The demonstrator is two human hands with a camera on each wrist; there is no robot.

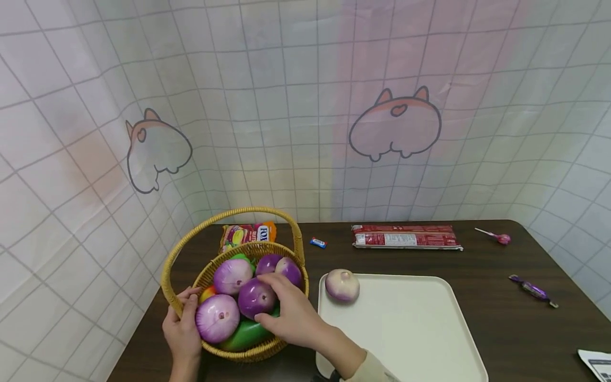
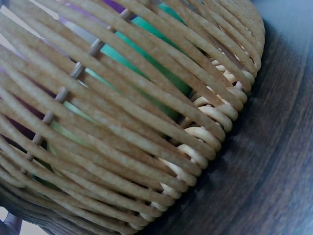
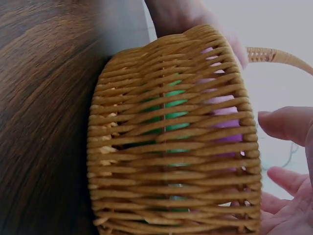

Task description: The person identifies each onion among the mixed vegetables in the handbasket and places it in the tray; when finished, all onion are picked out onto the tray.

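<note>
Right hand (image 1: 291, 313) cups a dark purple onion (image 1: 256, 297) directly beneath its curled fingers in the woven wicker basket (image 1: 181, 249), whose left rim the left hand (image 1: 183, 326) grips.

A staged tabletop set, not a real kitchen. A printed tile backdrop (image 1: 305, 106) (cartoon corgis on it) hangs creased behind a dark wooden table (image 1: 501, 318).

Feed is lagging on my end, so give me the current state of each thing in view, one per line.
Woven wicker basket: upright on table, full of toy produce.
Left hand: grip on basket rim.
Right hand: fingers curled over dark purple toy onion in basket.
Pale purple toy onion: resting on cream plastic tray.
Long red packet: flat on table.
Pink lollipop: lying on table.
</note>
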